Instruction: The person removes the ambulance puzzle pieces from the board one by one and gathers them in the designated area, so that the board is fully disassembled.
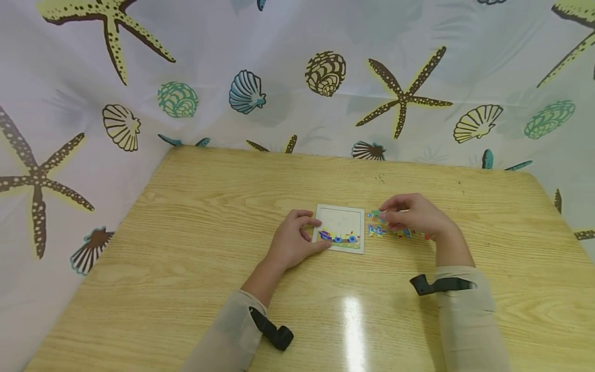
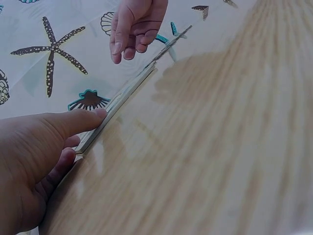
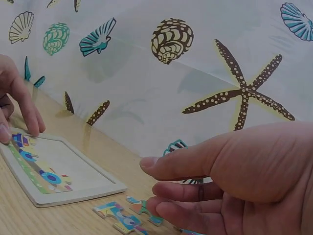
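Observation:
A white square puzzle tray (image 1: 341, 207) lies on the table with a joined strip of picture pieces (image 1: 338, 238) along its near side. My left hand (image 1: 293, 240) holds the tray at its left edge, the thumb on the near left corner and the fingers farther up. To the right of the tray are several loose jigsaw pieces (image 3: 117, 214), some partly hidden under my right hand (image 1: 416, 214). That hand hovers low over them, thumb and fingers apart in the right wrist view (image 3: 254, 181), fingertips close to a green-and-blue piece (image 1: 375, 215). No piece shows between them.
The wood-grain table (image 1: 209, 217) reaches out around the tray on all sides. A white curtain (image 1: 288, 46) printed with starfish and shells hangs behind and beside it. Each forearm wears a black strap (image 1: 448, 284) over its sleeve.

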Demonstrator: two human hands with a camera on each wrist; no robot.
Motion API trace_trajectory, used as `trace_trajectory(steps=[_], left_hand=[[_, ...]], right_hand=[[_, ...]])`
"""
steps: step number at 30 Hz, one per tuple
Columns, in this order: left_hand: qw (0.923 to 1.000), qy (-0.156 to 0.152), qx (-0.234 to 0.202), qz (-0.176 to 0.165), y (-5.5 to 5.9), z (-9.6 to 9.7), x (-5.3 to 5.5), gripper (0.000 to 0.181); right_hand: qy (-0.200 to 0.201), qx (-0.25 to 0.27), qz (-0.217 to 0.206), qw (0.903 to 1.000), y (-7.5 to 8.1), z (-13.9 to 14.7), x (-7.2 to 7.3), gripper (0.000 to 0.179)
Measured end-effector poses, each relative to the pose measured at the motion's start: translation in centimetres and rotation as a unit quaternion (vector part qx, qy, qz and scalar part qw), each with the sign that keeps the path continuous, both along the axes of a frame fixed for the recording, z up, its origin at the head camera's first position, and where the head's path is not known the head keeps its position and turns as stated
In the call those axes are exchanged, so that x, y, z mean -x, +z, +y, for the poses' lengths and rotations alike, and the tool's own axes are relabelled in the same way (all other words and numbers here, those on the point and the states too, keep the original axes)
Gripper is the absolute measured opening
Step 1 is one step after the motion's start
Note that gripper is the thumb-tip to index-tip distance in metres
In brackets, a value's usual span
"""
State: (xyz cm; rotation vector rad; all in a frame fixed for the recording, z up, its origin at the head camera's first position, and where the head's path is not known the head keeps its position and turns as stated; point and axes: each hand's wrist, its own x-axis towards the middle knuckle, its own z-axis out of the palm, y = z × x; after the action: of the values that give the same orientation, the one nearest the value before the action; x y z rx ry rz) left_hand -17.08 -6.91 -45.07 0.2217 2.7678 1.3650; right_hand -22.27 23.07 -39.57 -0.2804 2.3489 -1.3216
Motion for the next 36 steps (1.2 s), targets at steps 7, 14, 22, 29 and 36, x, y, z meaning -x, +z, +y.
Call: trace_trajectory(steps=[7,14,22,29,36], left_hand=[[1.0000,0.000,-0.004,0.000,0.1,0.0,-0.1,0.049],[1.0000,-0.001,0.000,-0.002,0.1,0.1,-0.2,0.049],[1.0000,0.000,0.000,-0.003,0.1,0.1,0.0,0.049],[1.0000,-0.002,0.000,-0.007,0.1,0.0,0.0,0.050],[1.0000,-0.006,0.002,-0.007,0.2,-0.1,0.0,0.050]], right_hand=[[0.023,0.007,-0.010,0.9997,-0.3,-0.9,0.3,0.030],[0.034,0.004,-0.006,0.9994,-0.5,-1.9,0.2,0.031],[0.069,0.015,-0.012,0.9974,-1.0,-4.3,0.0,0.030],[0.086,0.029,-0.029,0.9955,-1.5,-5.6,-0.1,0.029],[0.114,0.035,-0.007,0.9928,-1.9,-7.1,-0.3,0.033]])
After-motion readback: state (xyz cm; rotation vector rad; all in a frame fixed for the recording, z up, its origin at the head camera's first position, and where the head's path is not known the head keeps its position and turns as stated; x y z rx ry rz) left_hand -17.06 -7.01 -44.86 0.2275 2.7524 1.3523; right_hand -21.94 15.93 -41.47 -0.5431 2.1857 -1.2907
